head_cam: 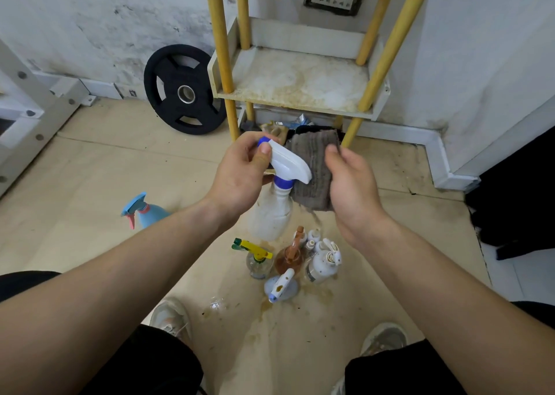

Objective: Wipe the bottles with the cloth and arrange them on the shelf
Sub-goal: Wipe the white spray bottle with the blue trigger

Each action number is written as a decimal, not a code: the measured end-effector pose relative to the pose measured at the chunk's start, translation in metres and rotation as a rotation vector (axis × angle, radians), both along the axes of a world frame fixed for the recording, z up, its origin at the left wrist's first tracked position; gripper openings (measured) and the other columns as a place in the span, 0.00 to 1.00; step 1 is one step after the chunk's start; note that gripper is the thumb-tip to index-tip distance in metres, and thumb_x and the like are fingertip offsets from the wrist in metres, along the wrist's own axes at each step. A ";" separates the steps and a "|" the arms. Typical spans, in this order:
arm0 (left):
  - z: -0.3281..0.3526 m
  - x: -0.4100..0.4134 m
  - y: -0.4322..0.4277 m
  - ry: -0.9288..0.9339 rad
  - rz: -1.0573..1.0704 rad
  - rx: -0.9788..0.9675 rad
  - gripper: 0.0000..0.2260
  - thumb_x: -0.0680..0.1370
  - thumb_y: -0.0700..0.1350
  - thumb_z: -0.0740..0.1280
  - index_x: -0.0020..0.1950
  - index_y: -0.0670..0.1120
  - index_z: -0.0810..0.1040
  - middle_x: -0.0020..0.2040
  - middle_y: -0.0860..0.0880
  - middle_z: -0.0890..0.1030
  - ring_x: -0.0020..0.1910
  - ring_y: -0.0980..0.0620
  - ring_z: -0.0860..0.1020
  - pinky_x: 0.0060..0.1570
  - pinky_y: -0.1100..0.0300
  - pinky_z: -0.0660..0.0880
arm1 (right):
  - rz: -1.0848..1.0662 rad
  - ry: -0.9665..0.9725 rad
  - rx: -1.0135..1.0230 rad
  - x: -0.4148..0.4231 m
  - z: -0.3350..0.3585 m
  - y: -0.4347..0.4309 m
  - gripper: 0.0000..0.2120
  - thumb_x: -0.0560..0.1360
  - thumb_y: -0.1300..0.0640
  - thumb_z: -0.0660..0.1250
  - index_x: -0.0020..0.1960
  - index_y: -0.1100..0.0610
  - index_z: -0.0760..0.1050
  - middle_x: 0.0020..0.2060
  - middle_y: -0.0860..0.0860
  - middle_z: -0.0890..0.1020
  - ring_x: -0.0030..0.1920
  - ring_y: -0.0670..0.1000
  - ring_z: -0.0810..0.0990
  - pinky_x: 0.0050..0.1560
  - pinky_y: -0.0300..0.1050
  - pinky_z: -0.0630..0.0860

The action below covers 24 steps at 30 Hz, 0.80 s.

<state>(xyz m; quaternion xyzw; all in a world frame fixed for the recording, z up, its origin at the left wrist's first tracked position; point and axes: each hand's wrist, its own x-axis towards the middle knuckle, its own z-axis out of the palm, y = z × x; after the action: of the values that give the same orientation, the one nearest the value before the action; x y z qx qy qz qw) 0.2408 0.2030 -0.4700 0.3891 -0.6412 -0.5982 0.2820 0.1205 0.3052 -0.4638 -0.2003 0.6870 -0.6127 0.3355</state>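
My left hand (240, 172) grips the white and blue trigger head of a clear spray bottle (274, 211), holding it up over the floor. My right hand (350, 181) holds a grey-brown cloth (313, 166) against the right side of the bottle's head. Below them, several small bottles (294, 259) stand on the floor, among them one with a yellow and green sprayer (255, 258) and an amber one. A light blue spray bottle (147, 211) lies to the left. The stained shelf (300, 85) with yellow poles stands just beyond my hands, its visible tier bare.
A black weight plate (184, 91) leans on the wall left of the shelf. Clutter sits under the shelf's lowest tier. Brown spill stains mark the floor (270, 307) near my shoes. A white metal frame (33, 103) stands at far left, a dark object (516, 199) at far right.
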 end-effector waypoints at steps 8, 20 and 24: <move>0.001 -0.002 -0.003 -0.019 0.022 -0.019 0.09 0.86 0.43 0.58 0.60 0.42 0.76 0.49 0.46 0.82 0.47 0.53 0.82 0.47 0.55 0.83 | 0.203 0.377 0.049 0.006 -0.002 0.005 0.16 0.73 0.52 0.74 0.60 0.52 0.82 0.47 0.47 0.86 0.49 0.50 0.85 0.51 0.58 0.83; -0.006 -0.005 0.018 -0.177 0.150 -0.410 0.13 0.79 0.46 0.71 0.57 0.50 0.68 0.53 0.52 0.76 0.48 0.56 0.77 0.46 0.64 0.76 | -0.018 0.442 0.103 0.010 0.004 0.008 0.06 0.73 0.58 0.75 0.49 0.51 0.84 0.38 0.43 0.85 0.38 0.40 0.82 0.36 0.34 0.76; -0.010 -0.005 0.029 -0.238 -0.002 -0.468 0.16 0.77 0.47 0.74 0.61 0.48 0.73 0.57 0.54 0.79 0.53 0.58 0.79 0.53 0.65 0.75 | -0.119 0.433 0.108 0.005 0.004 0.007 0.04 0.71 0.57 0.75 0.45 0.51 0.83 0.34 0.43 0.84 0.34 0.41 0.80 0.35 0.37 0.76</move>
<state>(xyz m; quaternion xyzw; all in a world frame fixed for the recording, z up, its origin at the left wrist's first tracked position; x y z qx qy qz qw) 0.2356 0.2318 -0.4795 0.3803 -0.7913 -0.3838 0.2864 0.1257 0.3118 -0.4594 -0.2680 0.7853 -0.5366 0.1536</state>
